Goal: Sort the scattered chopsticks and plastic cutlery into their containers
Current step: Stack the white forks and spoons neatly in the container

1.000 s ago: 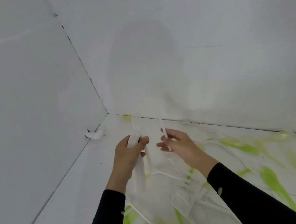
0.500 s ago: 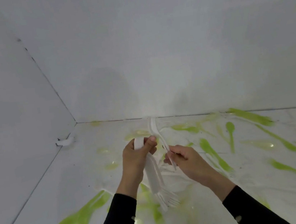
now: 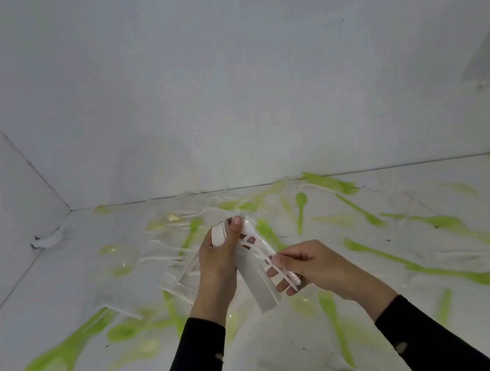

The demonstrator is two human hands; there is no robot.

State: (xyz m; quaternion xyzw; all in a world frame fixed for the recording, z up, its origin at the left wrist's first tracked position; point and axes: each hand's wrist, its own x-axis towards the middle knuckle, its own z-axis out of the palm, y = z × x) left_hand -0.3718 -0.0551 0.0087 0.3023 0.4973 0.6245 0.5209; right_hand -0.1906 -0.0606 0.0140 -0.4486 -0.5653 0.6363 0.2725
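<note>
My left hand grips a bundle of white plastic cutlery near its upper end, thumb pressed on top; the bundle slants down and to the right over the white surface. My right hand pinches a single white plastic piece that lies against the right side of the bundle. Whether that piece is a fork or a knife is blurred. Scattered around lie green plastic spoons and white forks. No container shows in this view.
The white floor meets white walls behind and on the left. A small white object sits at the left wall's base. Green cutlery spreads right and toward me; more white pieces lie left of my hands.
The view has swung right and down, showing more scattered green cutlery. My right hand has dropped from beside the bundle's top to its lower right side, with a white piece in its fingers.
</note>
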